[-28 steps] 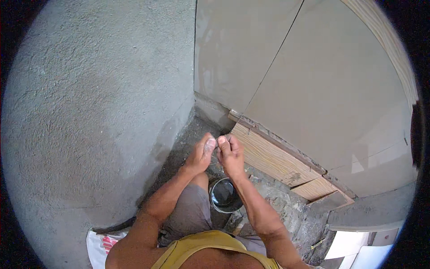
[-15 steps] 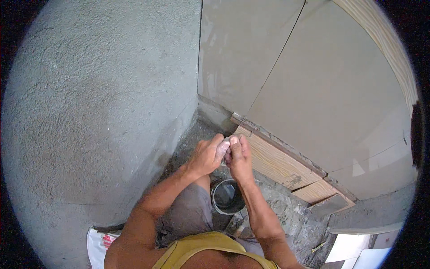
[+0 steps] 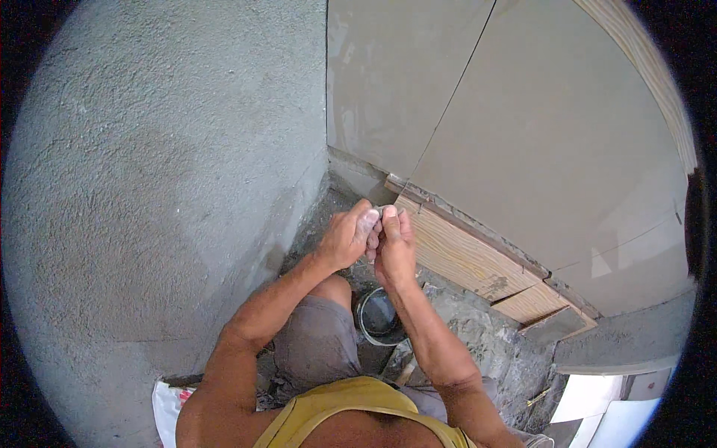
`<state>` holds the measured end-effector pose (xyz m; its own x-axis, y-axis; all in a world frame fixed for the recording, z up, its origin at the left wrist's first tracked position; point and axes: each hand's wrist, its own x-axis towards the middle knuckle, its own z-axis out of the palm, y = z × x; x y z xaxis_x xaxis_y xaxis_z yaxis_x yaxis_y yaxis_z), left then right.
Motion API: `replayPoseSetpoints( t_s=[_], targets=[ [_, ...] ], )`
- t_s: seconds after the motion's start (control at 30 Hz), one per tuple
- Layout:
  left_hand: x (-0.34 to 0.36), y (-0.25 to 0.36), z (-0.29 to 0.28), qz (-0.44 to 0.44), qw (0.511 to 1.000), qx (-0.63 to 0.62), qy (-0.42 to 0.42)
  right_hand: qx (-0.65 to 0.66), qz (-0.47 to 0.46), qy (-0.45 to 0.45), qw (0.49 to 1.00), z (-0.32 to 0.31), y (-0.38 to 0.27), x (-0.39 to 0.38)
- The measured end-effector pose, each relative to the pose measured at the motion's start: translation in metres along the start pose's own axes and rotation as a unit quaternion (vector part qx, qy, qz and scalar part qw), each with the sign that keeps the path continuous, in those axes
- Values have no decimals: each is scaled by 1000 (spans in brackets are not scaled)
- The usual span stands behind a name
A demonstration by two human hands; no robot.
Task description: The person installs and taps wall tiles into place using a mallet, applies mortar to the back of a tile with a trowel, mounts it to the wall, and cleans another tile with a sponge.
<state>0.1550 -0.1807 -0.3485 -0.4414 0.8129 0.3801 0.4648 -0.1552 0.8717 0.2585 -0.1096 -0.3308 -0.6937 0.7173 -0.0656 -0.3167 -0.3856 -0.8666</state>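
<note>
My left hand point(image 3: 347, 235) and my right hand point(image 3: 396, 239) are raised together in the middle of the view, both closed around a small grey thing at their fingertips that I cannot make out. Their thumbs face each other, dusted with grey. Beyond them are the lower edge of a large tiled wall point(image 3: 508, 134) and wood-patterned boards point(image 3: 463, 254) along its foot. A round bucket point(image 3: 379, 321) with dark contents stands on the floor below my hands, partly hidden by my right forearm.
A rough plastered wall point(image 3: 149, 149) rises on my left, with a white printed sack point(image 3: 168, 411) at its foot. The floor point(image 3: 493, 358) at right is rough and rubble-strewn. White flat pieces point(image 3: 586, 396) lie at lower right. My bent knee point(image 3: 314, 336) is beside the bucket.
Both hands have moved up and slightly right in the view, still joined at the fingertips, with the fingers shifted a little. The bucket shows a little less behind my forearm.
</note>
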Motion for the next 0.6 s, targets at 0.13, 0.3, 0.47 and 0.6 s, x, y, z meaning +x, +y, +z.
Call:
replayPoseSetpoints(
  t_s=[0.13, 0.3, 0.47, 0.6],
  targets=[
    [-1, -1, 2, -104, 992, -55, 40, -27, 17, 1, 999, -3, 4, 7],
    [10, 1, -14, -50, 999, -4, 11, -261, -37, -82, 961, -9, -13, 22],
    [12, 8, -27, -95, 989, -73, -83, -429, -118, -141, 884, -25, -38, 32],
    [10, 4, -19, -139, 984, -81, -82, -488, -155, -164, 843, -29, -39, 28]
  ],
)
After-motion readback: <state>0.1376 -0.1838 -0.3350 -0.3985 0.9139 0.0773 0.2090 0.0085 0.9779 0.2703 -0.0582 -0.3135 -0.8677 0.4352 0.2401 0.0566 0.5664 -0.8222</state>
